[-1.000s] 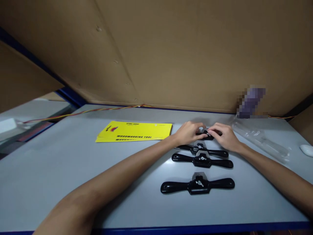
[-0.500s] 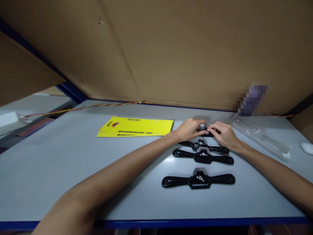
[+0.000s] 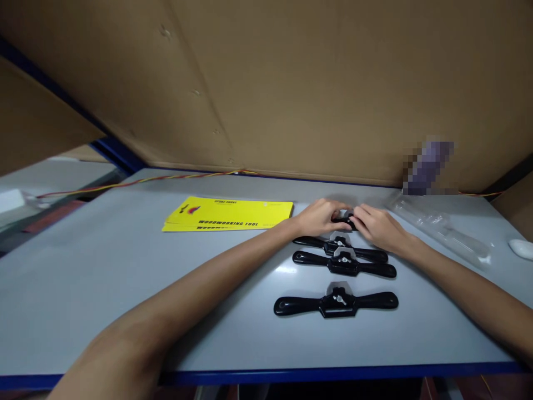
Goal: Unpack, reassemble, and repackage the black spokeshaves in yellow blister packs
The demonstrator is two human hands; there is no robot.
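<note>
At the far end of a column of black spokeshaves, my left hand (image 3: pixel 320 216) has its fingers closed round the left part of the farthest spokeshave (image 3: pixel 346 221). My right hand (image 3: pixel 378 225) grips the same tool from the right, its fingertips at the middle where the metal parts are. Both hands hide most of that tool's handles. Nearer to me lie three more: one spokeshave (image 3: pixel 361 254) just below my hands, a second spokeshave (image 3: pixel 345 267) close to it, and a third spokeshave (image 3: pixel 338 303) nearest the front. Each has a silvery blade and a small metal wing fastener.
Yellow printed cards (image 3: pixel 239 213) lie in a stack left of my hands. Clear plastic packaging (image 3: pixel 441 228) rests on the right, with a white object (image 3: pixel 521 248) beyond. A cardboard wall (image 3: pixel 291 100) backs the grey table (image 3: pixel 208 328); a twisted wire (image 3: pixel 175 176) runs along it.
My fingers have shifted slightly on the farthest spokeshave, and more of its middle shows between them. The whole view has moved a little; the other spokeshaves and the cards stay in place.
</note>
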